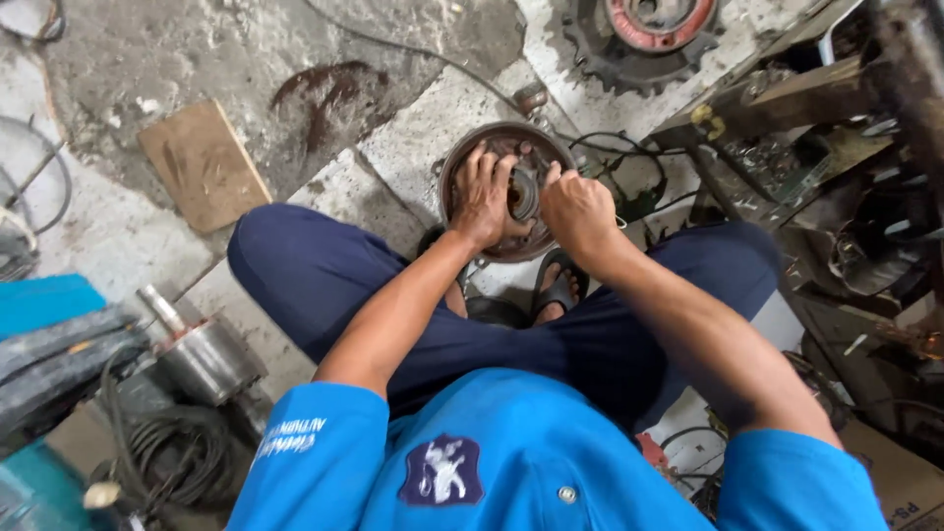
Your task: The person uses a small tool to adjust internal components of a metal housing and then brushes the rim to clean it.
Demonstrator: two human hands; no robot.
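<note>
Rusty brown metal: one round drum-shaped part (506, 187), shallow, with a raised rim and a darker hub at its centre, standing on the concrete floor (197, 59) just beyond the person's crossed legs. Surface dull, greasy, worn.

Left hand (484, 200): fingers spread wide and laid flat over the drum's left half, palm down, forearm running back toward the blue shirt.

Right hand (578, 211): curled into a narrow fist at the drum's right edge, close to the hub; whether it grips anything cannot be told.

Near the drum: black cables (629, 162) just to its right; a toothed gear wheel (639, 34) with a red centre beyond it; a flat wooden board (204, 165) well to its left; a grey metal cylinder (202, 354) farther left, nearer the person.
</note>
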